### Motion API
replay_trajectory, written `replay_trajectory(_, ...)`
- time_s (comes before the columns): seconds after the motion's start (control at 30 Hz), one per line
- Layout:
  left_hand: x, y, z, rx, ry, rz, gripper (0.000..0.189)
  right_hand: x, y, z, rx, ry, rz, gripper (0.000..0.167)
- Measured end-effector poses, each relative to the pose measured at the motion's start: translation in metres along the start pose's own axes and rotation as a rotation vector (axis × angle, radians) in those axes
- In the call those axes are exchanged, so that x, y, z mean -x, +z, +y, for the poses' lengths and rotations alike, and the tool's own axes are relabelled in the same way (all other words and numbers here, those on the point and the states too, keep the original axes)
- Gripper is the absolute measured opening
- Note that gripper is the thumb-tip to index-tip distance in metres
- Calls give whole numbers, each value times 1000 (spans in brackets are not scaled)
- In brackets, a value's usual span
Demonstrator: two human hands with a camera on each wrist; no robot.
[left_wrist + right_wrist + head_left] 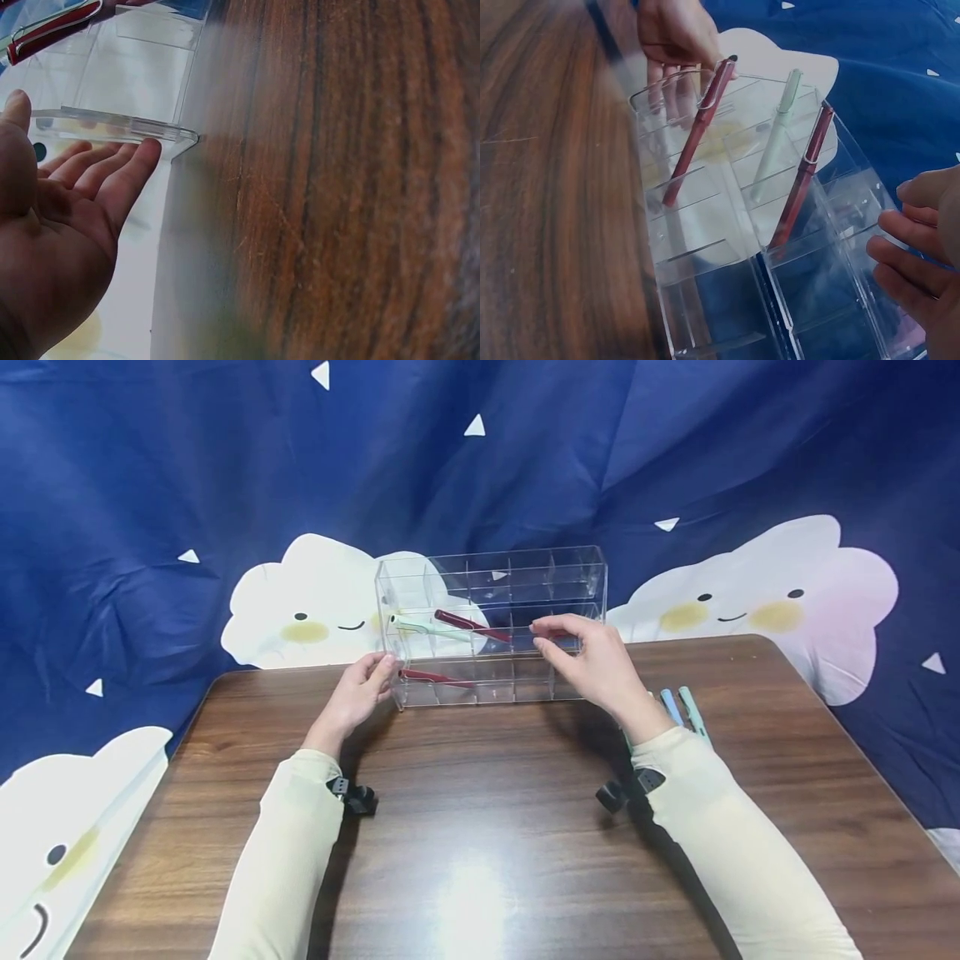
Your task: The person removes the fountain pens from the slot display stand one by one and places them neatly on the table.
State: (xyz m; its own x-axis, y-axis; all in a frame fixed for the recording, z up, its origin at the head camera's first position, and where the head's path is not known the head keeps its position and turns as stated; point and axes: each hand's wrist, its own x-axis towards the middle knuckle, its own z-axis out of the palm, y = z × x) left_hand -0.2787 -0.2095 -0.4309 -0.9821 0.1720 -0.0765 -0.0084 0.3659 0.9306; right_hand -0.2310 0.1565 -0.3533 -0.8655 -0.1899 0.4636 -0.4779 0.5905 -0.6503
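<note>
A clear acrylic rack (491, 692) of small compartments stands at the table's back edge. My left hand (358, 697) touches its left end, fingers fairly straight along the outer side and thumb by the front edge. In the lower tier lies a red pen (437, 677); the middle tier carries a mint green pen (427, 627) and a dark red pen (471, 625). My right hand (588, 660) hovers before the rack's right half, thumb and fingers parted and bent. A bit of red shows behind its fingers in the head view, mostly hidden.
Beside my right wrist, a blue pen (672, 707) and a teal pen (694, 714) lie on the wooden table (465, 827), partly covered by the sleeve. A dark blue curtain (480, 468) with cloud prints hangs right behind the rack.
</note>
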Motion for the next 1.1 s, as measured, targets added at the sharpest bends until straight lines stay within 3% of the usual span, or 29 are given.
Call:
replay_trajectory(0.23, -1, 0, 0, 12, -1, -12, 69, -9, 7, -5, -35, 5, -10, 26)
replay_trajectory(0.47, 7, 0, -6, -27, -33, -19, 67, -7, 21, -9, -64, 22, -54, 28)
replay_trajectory(0.77, 0, -1, 3, -49, -15, 2, 68, -25, 21, -18, -46, -29, -47, 28)
replay_trajectory(1.1, 0, -1, -2, -31, -19, -11, 69, -31, 29, -17, -66, -8, -84, 29)
